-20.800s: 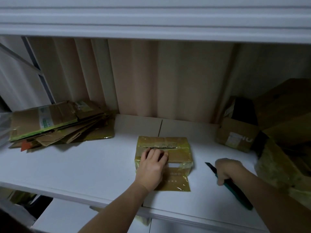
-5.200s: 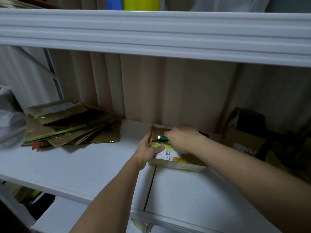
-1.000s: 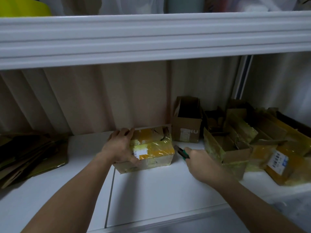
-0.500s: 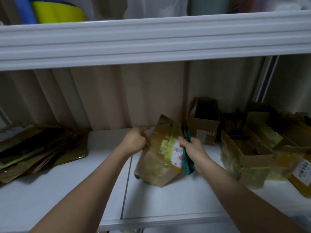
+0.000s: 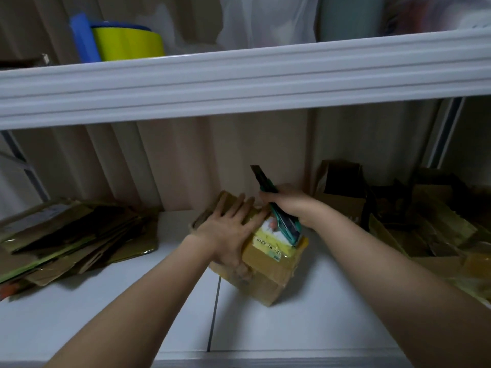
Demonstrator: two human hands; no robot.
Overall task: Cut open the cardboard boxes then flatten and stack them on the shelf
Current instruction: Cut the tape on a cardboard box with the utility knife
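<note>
While the left hand [image 5: 231, 231] is pressing flat on the box [image 5: 261, 257] mid-shelf [image 5: 106, 309] and the right hand [image 5: 288, 205] is holding the knife [image 5: 276, 208] in a closed grip, flattening is proceeding, with a stack [image 5: 71, 243] done left and boxes [image 5: 414, 224] waiting right.

1. The left hand [image 5: 228, 232] lies over the tape-wrapped brown cardboard box [image 5: 268, 264], hiding the box's top left part.
2. The green utility knife [image 5: 281, 221] is hidden at mid-handle inside the right hand [image 5: 288, 205].
3. Right of the box, the pile of opened cardboard boxes [image 5: 425, 229] runs past the picture's edge, dark and blurred.
</note>
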